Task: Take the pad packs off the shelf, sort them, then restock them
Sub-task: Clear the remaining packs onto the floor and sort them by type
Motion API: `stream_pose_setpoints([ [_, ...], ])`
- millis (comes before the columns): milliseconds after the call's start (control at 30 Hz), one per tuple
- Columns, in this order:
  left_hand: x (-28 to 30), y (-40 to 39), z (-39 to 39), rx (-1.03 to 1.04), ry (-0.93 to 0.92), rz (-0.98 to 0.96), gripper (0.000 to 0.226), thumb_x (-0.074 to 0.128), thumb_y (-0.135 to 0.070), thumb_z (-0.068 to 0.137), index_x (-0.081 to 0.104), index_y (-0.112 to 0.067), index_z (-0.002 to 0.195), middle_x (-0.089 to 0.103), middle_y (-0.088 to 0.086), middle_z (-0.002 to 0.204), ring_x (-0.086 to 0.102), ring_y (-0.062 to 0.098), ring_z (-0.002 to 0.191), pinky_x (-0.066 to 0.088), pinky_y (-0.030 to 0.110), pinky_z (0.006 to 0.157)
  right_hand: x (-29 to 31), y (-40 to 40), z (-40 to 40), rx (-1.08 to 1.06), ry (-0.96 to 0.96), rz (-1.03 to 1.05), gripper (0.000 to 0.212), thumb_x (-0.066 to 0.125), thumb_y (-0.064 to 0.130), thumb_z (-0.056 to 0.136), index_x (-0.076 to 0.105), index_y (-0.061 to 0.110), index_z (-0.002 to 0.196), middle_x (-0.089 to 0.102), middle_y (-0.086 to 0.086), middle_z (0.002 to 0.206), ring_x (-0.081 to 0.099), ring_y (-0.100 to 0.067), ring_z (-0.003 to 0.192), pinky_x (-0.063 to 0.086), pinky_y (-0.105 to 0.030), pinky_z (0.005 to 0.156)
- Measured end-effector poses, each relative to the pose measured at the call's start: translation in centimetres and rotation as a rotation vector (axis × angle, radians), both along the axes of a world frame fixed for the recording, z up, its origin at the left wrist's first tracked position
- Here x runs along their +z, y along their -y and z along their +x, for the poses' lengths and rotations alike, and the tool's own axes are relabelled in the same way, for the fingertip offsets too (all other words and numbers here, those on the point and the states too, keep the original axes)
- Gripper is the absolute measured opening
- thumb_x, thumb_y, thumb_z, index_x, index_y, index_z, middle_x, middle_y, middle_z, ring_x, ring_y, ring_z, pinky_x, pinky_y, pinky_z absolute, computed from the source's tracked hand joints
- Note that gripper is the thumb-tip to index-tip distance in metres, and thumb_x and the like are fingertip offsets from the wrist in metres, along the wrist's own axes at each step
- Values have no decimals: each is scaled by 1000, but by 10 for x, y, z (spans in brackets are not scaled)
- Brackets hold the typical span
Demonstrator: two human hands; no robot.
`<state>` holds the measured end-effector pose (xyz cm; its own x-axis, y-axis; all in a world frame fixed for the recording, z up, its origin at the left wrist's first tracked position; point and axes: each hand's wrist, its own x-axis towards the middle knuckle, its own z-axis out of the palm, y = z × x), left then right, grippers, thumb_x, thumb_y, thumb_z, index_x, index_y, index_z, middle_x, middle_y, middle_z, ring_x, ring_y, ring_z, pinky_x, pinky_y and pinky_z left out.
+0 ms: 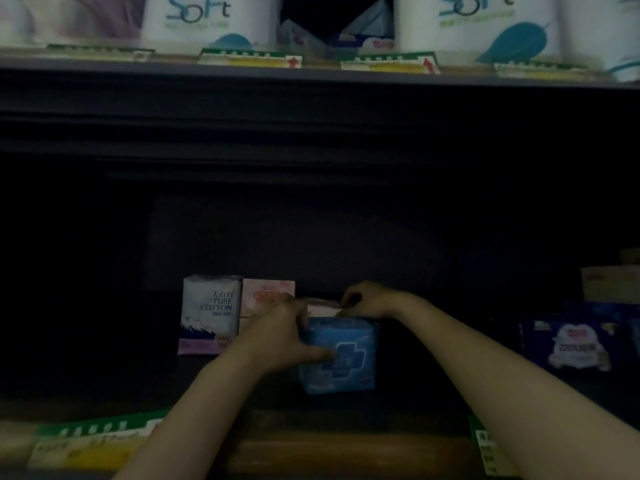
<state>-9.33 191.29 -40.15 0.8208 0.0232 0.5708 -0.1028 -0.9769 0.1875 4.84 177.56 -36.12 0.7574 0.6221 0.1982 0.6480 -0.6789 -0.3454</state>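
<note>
Deep in a dark shelf bay stands a blue pad pack (346, 358) with a cross design. My left hand (284, 337) grips its left side, thumb lying across the front. Behind and above the blue pack, my right hand (367, 301) pinches the top edge of a pale pink pack (320, 308), most of which is hidden. To the left stand a white "Pure Cotton" pack (209, 313) and a pink pack (268, 294) behind it.
A dark blue pack (575, 344) sits at the right, with tan boxes (609, 282) above it. The shelf front edge (346, 448) carries green and yellow price tags (90, 441). White "Soft" paper rolls (211, 19) line the upper shelf.
</note>
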Motion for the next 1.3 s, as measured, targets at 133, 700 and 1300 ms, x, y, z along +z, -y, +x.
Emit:
stream_pose_setpoints([
  [133, 2, 9, -5, -99, 31, -83, 46, 76, -48, 68, 38, -23, 61, 62, -3, 97, 59, 12, 88, 51, 32, 74, 0, -4, -2, -10, 17, 113, 22, 69, 37, 82, 65, 16, 83, 57, 4, 89, 55, -10, 83, 51, -25, 74],
  [700, 21, -4, -47, 161, -162, -226, 32, 73, -37, 76, 48, -21, 66, 52, -7, 69, 51, 6, 65, 36, 20, 52, 14, 31, -46, -193, 216, 254, 79, 73, 31, 76, 31, 11, 140, 44, -14, 136, 47, -28, 120, 39, -24, 84],
  [1300, -47, 257, -125, -409, -312, -48, 57, 78, -61, 46, 48, -13, 56, 46, -8, 43, 38, 8, 47, 29, 28, 50, -90, 365, -197, -262, -93, 187, 9, 67, 18, 83, 59, 22, 81, 61, 2, 75, 55, -12, 64, 46, -18, 49],
])
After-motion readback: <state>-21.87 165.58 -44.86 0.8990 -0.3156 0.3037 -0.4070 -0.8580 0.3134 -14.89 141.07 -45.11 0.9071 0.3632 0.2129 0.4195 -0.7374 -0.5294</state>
